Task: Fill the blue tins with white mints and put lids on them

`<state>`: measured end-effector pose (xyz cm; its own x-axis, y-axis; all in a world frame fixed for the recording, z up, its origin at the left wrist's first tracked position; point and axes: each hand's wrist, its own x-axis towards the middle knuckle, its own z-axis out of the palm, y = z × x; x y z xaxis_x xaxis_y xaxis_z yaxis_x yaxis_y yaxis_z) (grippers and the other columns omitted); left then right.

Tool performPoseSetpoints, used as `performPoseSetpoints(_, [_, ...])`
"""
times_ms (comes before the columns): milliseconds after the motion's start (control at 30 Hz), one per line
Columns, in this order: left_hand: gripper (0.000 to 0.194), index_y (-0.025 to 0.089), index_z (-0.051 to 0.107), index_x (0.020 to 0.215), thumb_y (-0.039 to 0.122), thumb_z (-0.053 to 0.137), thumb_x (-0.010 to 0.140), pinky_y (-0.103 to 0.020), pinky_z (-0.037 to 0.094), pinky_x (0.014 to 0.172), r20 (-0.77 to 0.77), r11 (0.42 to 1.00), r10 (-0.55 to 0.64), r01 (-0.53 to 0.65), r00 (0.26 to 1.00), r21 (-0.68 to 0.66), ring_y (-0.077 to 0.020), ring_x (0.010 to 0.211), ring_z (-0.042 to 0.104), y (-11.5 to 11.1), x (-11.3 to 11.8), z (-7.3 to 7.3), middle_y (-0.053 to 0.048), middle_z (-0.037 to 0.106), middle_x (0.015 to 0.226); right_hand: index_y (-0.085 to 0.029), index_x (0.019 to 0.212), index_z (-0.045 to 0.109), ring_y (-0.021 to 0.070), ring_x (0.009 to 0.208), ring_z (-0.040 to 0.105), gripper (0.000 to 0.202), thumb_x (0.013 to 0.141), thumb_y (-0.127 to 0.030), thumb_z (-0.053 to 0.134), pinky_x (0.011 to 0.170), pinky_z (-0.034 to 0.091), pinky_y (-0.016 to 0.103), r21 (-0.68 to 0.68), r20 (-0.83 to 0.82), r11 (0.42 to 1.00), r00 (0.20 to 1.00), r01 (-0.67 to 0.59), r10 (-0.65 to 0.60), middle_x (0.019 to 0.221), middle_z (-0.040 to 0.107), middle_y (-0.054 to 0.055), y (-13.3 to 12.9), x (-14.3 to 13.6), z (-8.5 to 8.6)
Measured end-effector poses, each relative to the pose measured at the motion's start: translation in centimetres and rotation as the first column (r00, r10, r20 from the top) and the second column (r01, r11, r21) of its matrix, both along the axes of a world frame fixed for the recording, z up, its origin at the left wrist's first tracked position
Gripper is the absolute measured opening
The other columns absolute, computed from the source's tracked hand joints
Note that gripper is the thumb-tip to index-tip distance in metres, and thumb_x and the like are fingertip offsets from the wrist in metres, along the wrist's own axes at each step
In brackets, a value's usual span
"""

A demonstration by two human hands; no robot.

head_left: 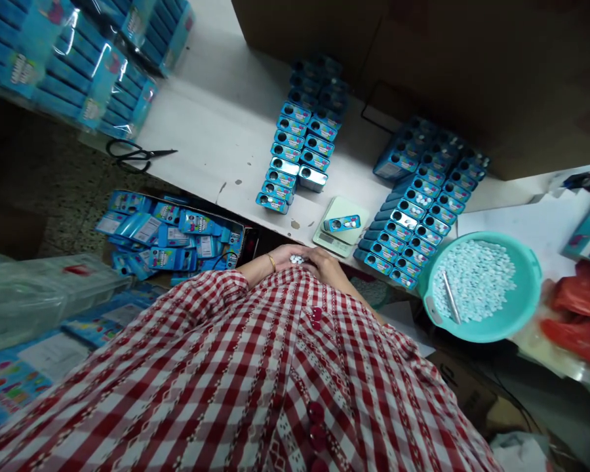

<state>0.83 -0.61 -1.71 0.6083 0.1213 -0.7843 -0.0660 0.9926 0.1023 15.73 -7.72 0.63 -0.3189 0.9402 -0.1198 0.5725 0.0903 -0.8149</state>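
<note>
My left hand (pixel 281 253), with a gold bangle at the wrist, is cupped in front of my body. Small white candies (pixel 296 259) lie in its palm. My right hand (pixel 323 262) meets it from the other side, fingers curled in at the same candies; its fingertips are partly hidden. Just beyond the hands, a kitchen scale (pixel 335 244) carries one blue tin (pixel 342 223) lying on it. To the right, a turquoise basin (pixel 528 305) holds many loose pale candies with a metal scoop or tube (pixel 451 297) resting on them.
Two blocks of upright blue tins stand on the white table (pixel 201 124), one in the middle (pixel 295 141) and one at right (pixel 417 203). Black scissors (pixel 136 155) lie near the left edge. Below is a box of blue packs (pixel 170 229); wrapped packs (pixel 78 72) are stacked upper left.
</note>
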Motion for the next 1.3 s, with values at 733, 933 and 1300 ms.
performPoseSetpoints(733, [0.030, 0.001, 0.062, 0.106, 0.014, 0.043, 0.087, -0.031, 0.056, 0.077, -0.149, 0.939, 0.322, -0.335, 0.935, -0.070, -0.0216, 0.085, 0.069, 0.8, 0.1, 1.1, -0.018, 0.070, 0.084, -0.022, 0.101, 0.064, 0.0222, 0.091, 0.051, 0.022, 0.089, -0.024, 0.045, 0.080, 0.046, 0.035, 0.302, 0.412, 0.932, 0.854, 0.202, -0.318, 0.100, 0.058, 0.009, 4.8, 8.8, 0.0])
performPoseSetpoints(933, [0.029, 0.001, 0.061, 0.106, 0.014, 0.043, 0.087, -0.031, 0.055, 0.077, -0.109, 0.941, 0.319, -0.329, 0.941, -0.083, -0.0220, 0.084, 0.069, 1.2, 1.6, 1.7, -0.018, 0.070, 0.085, -0.020, 0.097, 0.064, 0.0241, 0.090, 0.052, 0.025, 0.085, -0.013, 0.044, 0.075, 0.048, 0.036, 0.237, 0.485, 0.961, 0.840, 0.142, -0.243, 0.098, 0.059, 0.011, 5.6, 8.3, 0.0])
performPoseSetpoints(1300, [0.021, 0.007, 0.063, 0.085, 0.015, 0.044, 0.089, -0.018, 0.047, 0.046, -0.171, 0.935, 0.296, -0.322, 0.940, -0.147, -0.0147, 0.061, 0.065, 1.2, 1.2, 1.8, -0.011, 0.065, 0.068, -0.021, 0.108, 0.062, 0.0183, 0.086, 0.061, 0.027, 0.085, -0.028, 0.051, 0.075, 0.053, 0.035, 0.216, 0.053, 0.812, 0.824, 0.542, -0.564, 0.101, 0.064, 0.008, 2.3, 8.5, 1.4])
